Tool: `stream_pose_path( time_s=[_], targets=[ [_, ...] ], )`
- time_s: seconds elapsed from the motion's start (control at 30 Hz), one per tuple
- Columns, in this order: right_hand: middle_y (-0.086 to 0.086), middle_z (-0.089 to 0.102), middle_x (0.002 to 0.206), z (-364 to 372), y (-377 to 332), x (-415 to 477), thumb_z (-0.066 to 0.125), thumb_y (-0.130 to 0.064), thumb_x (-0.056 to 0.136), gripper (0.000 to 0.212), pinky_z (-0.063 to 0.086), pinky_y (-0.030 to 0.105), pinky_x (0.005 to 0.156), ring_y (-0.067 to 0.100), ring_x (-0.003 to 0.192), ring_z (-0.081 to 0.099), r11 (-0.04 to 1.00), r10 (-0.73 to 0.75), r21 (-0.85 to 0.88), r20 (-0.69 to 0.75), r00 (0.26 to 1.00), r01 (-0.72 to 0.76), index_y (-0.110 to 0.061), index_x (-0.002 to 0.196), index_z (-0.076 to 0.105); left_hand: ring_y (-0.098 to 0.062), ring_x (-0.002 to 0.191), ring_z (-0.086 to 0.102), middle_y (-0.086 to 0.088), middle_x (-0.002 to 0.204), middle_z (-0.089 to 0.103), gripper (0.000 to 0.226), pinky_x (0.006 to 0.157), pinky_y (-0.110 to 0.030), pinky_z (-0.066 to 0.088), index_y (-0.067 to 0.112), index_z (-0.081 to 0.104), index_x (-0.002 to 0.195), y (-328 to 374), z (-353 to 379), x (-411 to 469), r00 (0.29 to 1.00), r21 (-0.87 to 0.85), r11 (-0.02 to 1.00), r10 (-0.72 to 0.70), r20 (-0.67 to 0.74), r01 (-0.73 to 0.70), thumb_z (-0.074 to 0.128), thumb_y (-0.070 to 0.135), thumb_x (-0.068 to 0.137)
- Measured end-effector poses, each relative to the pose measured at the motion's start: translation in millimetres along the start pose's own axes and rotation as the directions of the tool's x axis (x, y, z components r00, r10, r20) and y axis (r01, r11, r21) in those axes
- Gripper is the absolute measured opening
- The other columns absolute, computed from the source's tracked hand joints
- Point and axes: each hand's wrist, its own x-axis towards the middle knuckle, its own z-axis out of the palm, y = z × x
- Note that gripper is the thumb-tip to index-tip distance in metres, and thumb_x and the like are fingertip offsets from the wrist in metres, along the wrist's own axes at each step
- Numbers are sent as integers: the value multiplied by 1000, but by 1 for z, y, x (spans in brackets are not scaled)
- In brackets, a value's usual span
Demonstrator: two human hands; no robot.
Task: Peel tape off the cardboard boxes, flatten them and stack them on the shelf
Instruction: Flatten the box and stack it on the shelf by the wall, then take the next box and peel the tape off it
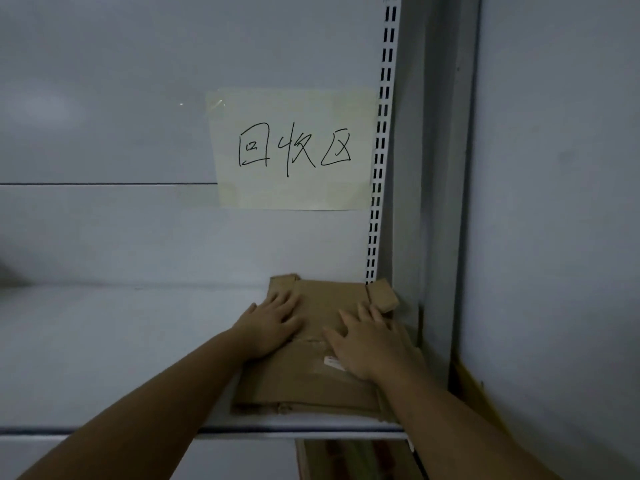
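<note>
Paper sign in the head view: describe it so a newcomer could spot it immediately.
Start at the white shelf where the flattened cardboard lies. On the back panel above it, just left of the slotted upright, hangs a pale paper sign. It alone carries three black handwritten characters.

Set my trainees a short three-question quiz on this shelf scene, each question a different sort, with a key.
1. True or false: the left hand and the right hand both rest, fingers spread, on the flattened brown cardboard box.
2. The cardboard lies on which part of the white metal shelf? A left, B right, C middle.
3. Fill in: the handwritten pale paper sign hangs ___ the cardboard.
Key: 1 true; 2 B; 3 above.
</note>
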Motion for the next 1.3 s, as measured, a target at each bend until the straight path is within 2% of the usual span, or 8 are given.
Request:
stream_pose_path(
  time_s=[0.23, 0.33, 0.43, 0.57, 0.67, 0.87, 1.1, 1.3],
  targets=[
    [7, 14, 157, -5, 1, -8, 25, -67, 87, 75, 11, 55, 113, 27, 143, 7, 997, 0, 83, -20, 1000, 2, -21, 145, 21, -22, 139, 26, -4, 155, 23, 52, 111, -35, 19, 24, 26, 145, 9, -1, -24, 975, -146, 974, -192, -113, 175, 26, 46, 97],
    [9, 21, 154, -13, -1, -8, 27, -66, 88, 70, 16, 56, 111, 30, 141, 13, 999, -27, 31, 46, 999, 25, -21, 141, 25, -26, 133, 35, -10, 148, 34, 54, 107, -36, 25, 21, 30, 143, 13, -10, -49, 982, -133, 974, -189, -18, 185, 27, 49, 96],
    [8, 26, 152, -19, -8, -7, 25, -62, 91, 63, 10, 55, 113, 30, 140, 18, 997, -30, -67, 88, 996, 36, -21, 139, 32, -24, 137, 30, -10, 151, 32, 56, 109, -37, 23, 18, 31, 143, -5, -30, -82, 984, -75, 982, -168, 53, 172, 25, 50, 96],
    [8, 23, 154, -41, -51, -5, 33, -51, 95, 62, 6, 39, 115, 25, 140, 21, 971, -49, -225, 129, 990, 78, -18, 147, 22, -19, 145, 12, -4, 157, 17, 60, 116, -39, 9, 21, 19, 148, -65, -74, -140, 955, 74, 953, -289, -65, 294, 24, 51, 97],
    [9, 17, 156, -39, -142, -19, 17, -53, 97, 56, 5, 49, 115, 29, 141, 13, 927, -234, -299, 14, 972, 227, -28, 147, 16, -20, 145, 11, -4, 157, 18, 59, 117, -43, 11, 20, 20, 147, -116, -108, -189, 920, 141, 914, -359, -157, 381, 24, 50, 97],
    [8, 3, 159, 21, -384, -92, 22, -52, 97, 59, 2, 44, 116, 22, 145, -1, 668, -727, -154, 77, 682, 729, -27, 149, 9, -22, 146, 5, -4, 158, 10, 60, 117, -47, 7, 22, 18, 148, -241, -168, -328, 815, 285, 776, -465, -345, 563, 22, 52, 96],
    [6, 0, 159, 72, -569, -167, 27, -49, 97, 65, 2, 44, 117, 21, 145, -4, 475, -869, -119, 92, 486, 872, -14, 149, 7, -20, 146, 1, -4, 159, 7, 63, 117, -49, 4, 24, 15, 148, -369, -200, -508, 648, 318, 565, -657, -384, 761, 20, 56, 94],
    [9, 0, 159, 101, -668, -203, 28, -50, 97, 64, 1, 44, 118, 25, 145, -4, 352, -924, -115, 116, 365, 929, -20, 150, 7, -22, 145, 3, -4, 159, 7, 58, 116, -49, 6, 26, 17, 147, -425, -210, -592, 529, 192, 494, -774, -349, 848, 25, 52, 96]
  ],
)
